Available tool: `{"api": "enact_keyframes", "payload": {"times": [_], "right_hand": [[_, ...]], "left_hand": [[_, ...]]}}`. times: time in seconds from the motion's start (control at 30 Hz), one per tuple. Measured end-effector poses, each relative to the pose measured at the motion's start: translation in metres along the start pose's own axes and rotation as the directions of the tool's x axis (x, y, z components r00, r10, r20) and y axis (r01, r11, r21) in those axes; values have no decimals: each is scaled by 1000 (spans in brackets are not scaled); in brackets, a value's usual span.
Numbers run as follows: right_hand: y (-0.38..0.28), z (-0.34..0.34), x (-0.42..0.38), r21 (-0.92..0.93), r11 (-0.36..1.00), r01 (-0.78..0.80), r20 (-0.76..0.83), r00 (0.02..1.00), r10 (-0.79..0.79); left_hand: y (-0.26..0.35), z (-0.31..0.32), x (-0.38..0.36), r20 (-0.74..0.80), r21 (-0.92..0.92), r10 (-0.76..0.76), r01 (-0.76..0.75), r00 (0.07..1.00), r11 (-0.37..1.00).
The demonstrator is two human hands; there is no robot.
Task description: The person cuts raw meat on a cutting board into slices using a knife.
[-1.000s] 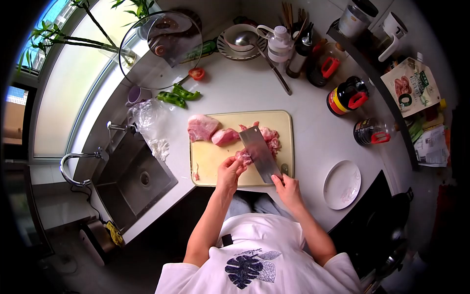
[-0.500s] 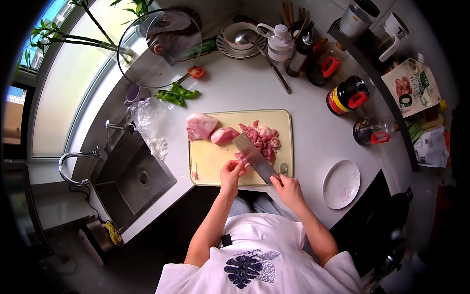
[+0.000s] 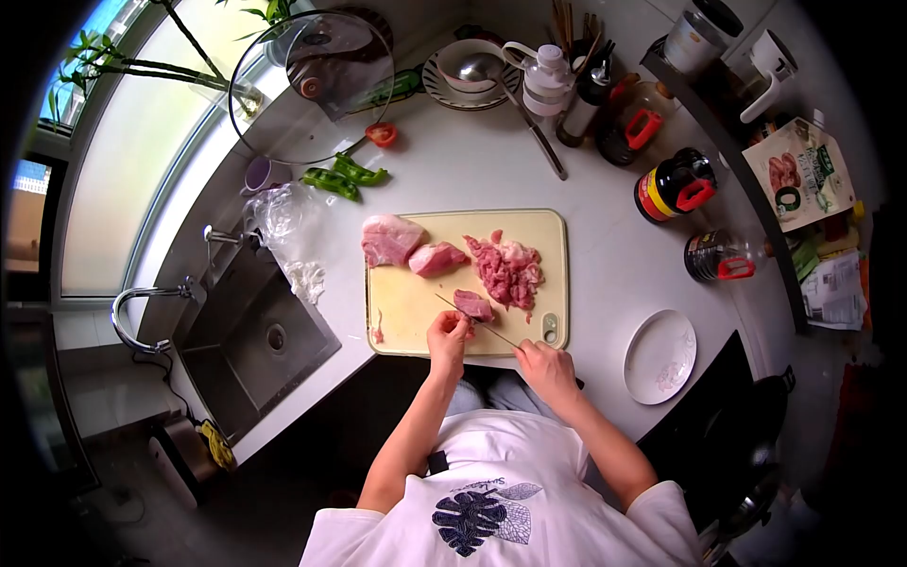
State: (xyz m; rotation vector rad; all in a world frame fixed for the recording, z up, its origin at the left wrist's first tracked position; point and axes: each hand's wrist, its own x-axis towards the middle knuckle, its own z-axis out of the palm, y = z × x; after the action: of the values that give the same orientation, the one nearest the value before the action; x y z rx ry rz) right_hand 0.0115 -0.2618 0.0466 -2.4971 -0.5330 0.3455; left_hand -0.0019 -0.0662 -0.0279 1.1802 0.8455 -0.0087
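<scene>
On the table's near edge, a meat piece [image 3: 472, 304] is pinned by left-hand fingers [image 3: 452, 326]; the cleaver [image 3: 475, 321] is gripped in the right hand [image 3: 546, 364]; a sliced pile [image 3: 508, 269] is done, two chunks [image 3: 411, 248] left.

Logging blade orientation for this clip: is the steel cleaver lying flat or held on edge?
On edge. The steel cleaver shows only as a thin line above the beige cutting board, gripped by the right hand.
</scene>
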Motion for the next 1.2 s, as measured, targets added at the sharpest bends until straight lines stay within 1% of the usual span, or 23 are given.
{"api": "enact_keyframes", "payload": {"times": [0.07,0.13,0.2,0.23,0.3,0.33,0.4,0.5,0.53,0.57,0.63,0.7,0.73,0.77,0.87,0.93,0.97,1.03,1.17,1.2], "right_hand": [[-11,6,12,-3,1000,18,1,1000,-18],[-19,15,19,-1,1000,-2,-6,1000,2],[-22,14,17,-4,1000,-25,4,1000,25],[-21,9,11,-5,1000,-24,4,1000,24],[-16,-5,-5,-52,997,-51,70,996,55],[-15,-13,-11,-55,997,-49,76,996,54],[-17,-24,-21,-125,988,-95,106,988,109],[-19,-8,-14,-162,984,-77,144,984,101],[-25,-1,-6,-162,984,-76,144,985,100],[-33,7,6,-158,985,-72,129,987,93],[-39,9,22,-149,987,-66,110,990,83],[-40,7,32,-95,992,-81,59,994,87],[-34,3,32,-49,994,-97,47,994,99],[-24,2,30,-9,993,-120,33,992,121],[-10,-11,25,-5,991,-132,55,990,132],[-1,-11,24,122,980,-154,56,987,148],[2,-12,23,120,981,-154,52,987,149],[0,-19,18,238,957,-167,24,986,167],[-5,-27,1,182,975,-131,-28,990,138],[-9,-30,-3,120,988,-100,-21,994,104]], "left_hand": [[1,-1,0,-21,5,0,0,1000,1000],[3,0,-2,-39,9,-4,4,999,1000],[7,0,-1,-107,-26,16,-19,994,999],[8,-4,0,-107,-28,16,-19,994,999],[7,-12,1,-117,29,-6,10,993,1000],[7,-12,0,-123,23,4,-2,992,1000],[6,-11,-6,-114,36,7,-3,993,999],[0,-1,-11,-91,59,-9,15,996,998],[-3,0,-11,-89,77,25,-18,996,997],[-5,0,-11,-87,96,60,-52,994,994],[0,-2,-13,-101,102,72,-62,992,993],[5,-12,-12,-123,85,71,-61,990,995],[2,-21,-10,-156,88,63,-49,986,995],[0,-30,-7,-153,60,44,-35,987,998],[1,-31,-9,-149,78,53,-42,987,996],[6,-22,-10,-137,61,29,-21,990,998],[8,-22,-10,-133,59,30,-23,991,998],[11,-25,-9,-86,114,-17,27,996,993],[12,-29,-8,-35,130,-41,45,999,990],[11,-29,-7,-28,111,-12,15,1000,994]]}}
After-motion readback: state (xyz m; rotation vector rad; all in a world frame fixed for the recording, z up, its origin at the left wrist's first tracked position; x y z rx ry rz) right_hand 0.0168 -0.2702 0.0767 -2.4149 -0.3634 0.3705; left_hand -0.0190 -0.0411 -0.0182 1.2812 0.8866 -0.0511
